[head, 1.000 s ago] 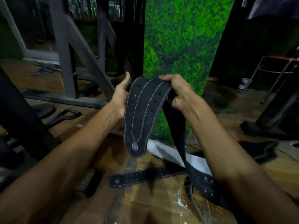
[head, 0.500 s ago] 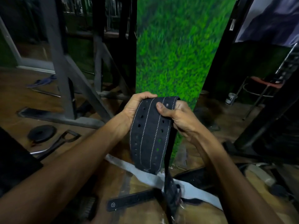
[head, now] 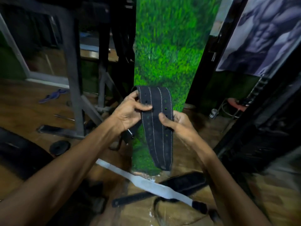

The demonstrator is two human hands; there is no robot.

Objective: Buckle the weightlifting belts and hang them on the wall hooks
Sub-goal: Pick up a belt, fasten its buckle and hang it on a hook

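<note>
A dark weightlifting belt [head: 158,136] with white stitching and rows of holes hangs in front of me, its tongue end pointing down. My left hand [head: 130,112] grips its left edge, thumb laid across the front, and the metal buckle [head: 128,136] shows just below that hand. My right hand [head: 176,123] holds the right edge, thumb pressed on the holes. On the floor below lie a white belt [head: 146,183] and a black belt [head: 182,183]. No wall hooks can be made out.
A green grass-patterned panel [head: 167,51] stands straight ahead. A grey steel machine frame [head: 73,75] rises at the left, with a weight plate [head: 60,146] on the wooden floor near it. A red stool [head: 236,103] and dark equipment fill the right side.
The view has tilted upward. Both hands have slid along the belt and raised it, so the buckle end now shows under my left hand and more of the holed tongue hangs down.
</note>
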